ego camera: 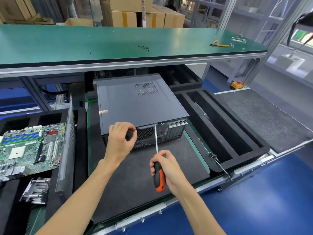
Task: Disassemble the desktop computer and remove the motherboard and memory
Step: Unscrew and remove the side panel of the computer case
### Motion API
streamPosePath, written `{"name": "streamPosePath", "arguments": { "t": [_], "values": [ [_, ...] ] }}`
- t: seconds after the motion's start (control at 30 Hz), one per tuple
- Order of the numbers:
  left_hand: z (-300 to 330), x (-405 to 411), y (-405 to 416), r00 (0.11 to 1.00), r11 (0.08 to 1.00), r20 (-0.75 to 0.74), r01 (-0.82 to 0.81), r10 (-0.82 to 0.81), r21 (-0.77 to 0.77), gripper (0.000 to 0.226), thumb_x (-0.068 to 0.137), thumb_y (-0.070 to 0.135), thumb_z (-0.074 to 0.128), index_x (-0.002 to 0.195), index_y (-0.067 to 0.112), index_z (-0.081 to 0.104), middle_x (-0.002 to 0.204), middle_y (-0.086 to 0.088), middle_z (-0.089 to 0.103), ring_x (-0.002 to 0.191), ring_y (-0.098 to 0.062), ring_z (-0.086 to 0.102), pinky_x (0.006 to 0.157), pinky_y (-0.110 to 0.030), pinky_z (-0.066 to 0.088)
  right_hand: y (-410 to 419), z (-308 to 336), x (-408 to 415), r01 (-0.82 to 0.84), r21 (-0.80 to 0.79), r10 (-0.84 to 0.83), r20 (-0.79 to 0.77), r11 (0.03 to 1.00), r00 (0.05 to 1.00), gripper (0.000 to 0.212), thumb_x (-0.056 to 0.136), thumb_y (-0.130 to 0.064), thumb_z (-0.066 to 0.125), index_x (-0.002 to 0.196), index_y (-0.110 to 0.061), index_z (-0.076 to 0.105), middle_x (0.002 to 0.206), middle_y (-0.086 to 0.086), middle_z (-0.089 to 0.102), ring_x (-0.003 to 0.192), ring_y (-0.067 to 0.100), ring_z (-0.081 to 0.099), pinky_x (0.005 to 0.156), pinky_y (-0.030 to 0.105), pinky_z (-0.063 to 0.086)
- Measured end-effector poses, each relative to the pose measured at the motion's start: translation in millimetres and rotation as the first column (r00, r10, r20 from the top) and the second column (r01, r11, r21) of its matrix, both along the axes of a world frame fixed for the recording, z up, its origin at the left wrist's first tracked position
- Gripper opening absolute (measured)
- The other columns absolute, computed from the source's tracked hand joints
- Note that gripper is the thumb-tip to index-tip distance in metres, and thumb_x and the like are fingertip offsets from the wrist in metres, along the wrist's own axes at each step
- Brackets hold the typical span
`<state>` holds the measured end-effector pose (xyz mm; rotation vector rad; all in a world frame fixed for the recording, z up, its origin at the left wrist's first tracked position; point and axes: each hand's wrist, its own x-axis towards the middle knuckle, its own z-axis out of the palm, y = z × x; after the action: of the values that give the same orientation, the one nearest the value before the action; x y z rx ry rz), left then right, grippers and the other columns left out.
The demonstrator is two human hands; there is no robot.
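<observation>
A grey desktop computer case [135, 102] lies flat on a dark mat, its rear panel facing me and its cover closed. My right hand [167, 168] grips an orange-and-black screwdriver [158, 175] whose long shaft reaches up to the top edge of the rear panel. My left hand [121, 139] has its fingers curled at the rear panel's left part, pinching something small and dark there. A bare green motherboard [30, 146] with blue and green memory slots lies in a black foam tray at the left.
A heatsink [36, 190] lies below the motherboard, and a metal side panel [67, 141] stands on edge beside it. Black foam trays [220, 126] sit to the right. On the green bench [101, 43] are loose screws [144, 47] and yellow-handled pliers [220, 44].
</observation>
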<state>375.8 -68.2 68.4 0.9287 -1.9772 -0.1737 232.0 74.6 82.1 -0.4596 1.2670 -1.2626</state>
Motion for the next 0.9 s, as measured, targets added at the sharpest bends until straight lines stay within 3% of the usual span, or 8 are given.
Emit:
{"name": "streamPosePath", "arguments": {
  "t": [0.1, 0.17, 0.3, 0.57, 0.8, 0.83, 0.9],
  "values": [
    [-9, -26, 26, 0.980, 0.957, -0.080, 0.196, -0.183, 0.213, 0.015, 0.084, 0.011, 0.069, 0.093, 0.021, 0.064, 0.088, 0.013, 0.061, 0.082, -0.004, 0.056, 0.078, -0.017, 0.045, 8, -7, -22, 0.125, 0.023, -0.125, 0.016, 0.992, 0.992, 0.028, 0.077, -0.005, 0.061, 0.095, -0.015, 0.043, 0.070, 0.013, 0.061, 0.054, 0.023, 0.054, 0.052, 0.032, 0.048],
    [-23, -47, 42, 0.954, 0.876, -0.036, 0.287, -0.297, 0.386, 0.017, 0.084, 0.008, 0.068, 0.093, 0.023, 0.066, 0.085, 0.014, 0.062, 0.076, -0.004, 0.058, 0.075, -0.022, 0.049, 15, -14, -36, 0.178, 0.050, -0.179, 0.013, 0.983, 0.984, 0.030, 0.076, -0.006, 0.063, 0.097, -0.015, 0.043, 0.071, 0.013, 0.062, 0.055, 0.022, 0.055, 0.052, 0.032, 0.049],
    [-58, -79, 52, 0.919, 0.762, 0.141, 0.213, -0.369, 0.611, 0.016, 0.090, 0.012, 0.066, 0.101, 0.018, 0.077, 0.093, 0.007, 0.069, 0.086, -0.011, 0.063, 0.086, -0.033, 0.051, 32, -31, -60, 0.226, 0.130, -0.229, 0.004, 0.965, 0.973, 0.030, 0.078, -0.006, 0.064, 0.099, -0.014, 0.044, 0.071, 0.013, 0.062, 0.056, 0.022, 0.057, 0.053, 0.032, 0.049],
    [-78, -112, 51, 0.826, 0.817, 0.426, 0.069, -0.369, 0.573, 0.027, 0.098, 0.021, 0.054, 0.119, 0.019, 0.071, 0.113, 0.003, 0.066, 0.107, -0.018, 0.061, 0.093, -0.030, 0.046, 36, -58, -92, 0.235, 0.222, -0.247, 0.025, 0.946, 0.969, 0.023, 0.085, -0.001, 0.060, 0.099, -0.012, 0.045, 0.070, 0.013, 0.063, 0.057, 0.023, 0.057, 0.054, 0.032, 0.051],
    [-75, -134, 49, 0.642, 0.865, 0.688, -0.077, -0.337, 0.496, 0.023, 0.098, 0.018, 0.045, 0.104, 0.016, 0.067, 0.104, 0.000, 0.062, 0.098, -0.022, 0.061, 0.082, -0.035, 0.049, 16, -64, -120, 0.095, 0.210, -0.102, 0.025, 0.973, 0.994, 0.025, 0.083, -0.004, 0.058, 0.102, -0.015, 0.045, 0.071, 0.009, 0.064, 0.058, 0.021, 0.056, 0.057, 0.032, 0.052],
    [-73, -137, 49, 0.654, 0.856, 0.679, -0.092, -0.333, 0.509, 0.022, 0.097, 0.018, 0.046, 0.102, 0.017, 0.068, 0.102, 0.001, 0.063, 0.096, -0.021, 0.061, 0.081, -0.033, 0.049, 14, -64, -125, 0.085, 0.204, -0.093, 0.028, 0.975, 0.995, 0.025, 0.084, -0.004, 0.058, 0.102, -0.015, 0.045, 0.070, 0.008, 0.064, 0.058, 0.020, 0.056, 0.057, 0.032, 0.051],
    [-67, -149, 50, 0.806, 0.781, 0.512, -0.103, -0.298, 0.616, 0.017, 0.094, 0.018, 0.054, 0.093, 0.018, 0.071, 0.092, 0.006, 0.068, 0.089, -0.017, 0.064, 0.077, -0.028, 0.049, 10, -62, -139, 0.074, 0.186, -0.079, 0.023, 0.980, 0.997, 0.024, 0.084, -0.003, 0.056, 0.102, -0.015, 0.044, 0.069, 0.007, 0.064, 0.056, 0.020, 0.055, 0.056, 0.031, 0.050]
  ]
}}
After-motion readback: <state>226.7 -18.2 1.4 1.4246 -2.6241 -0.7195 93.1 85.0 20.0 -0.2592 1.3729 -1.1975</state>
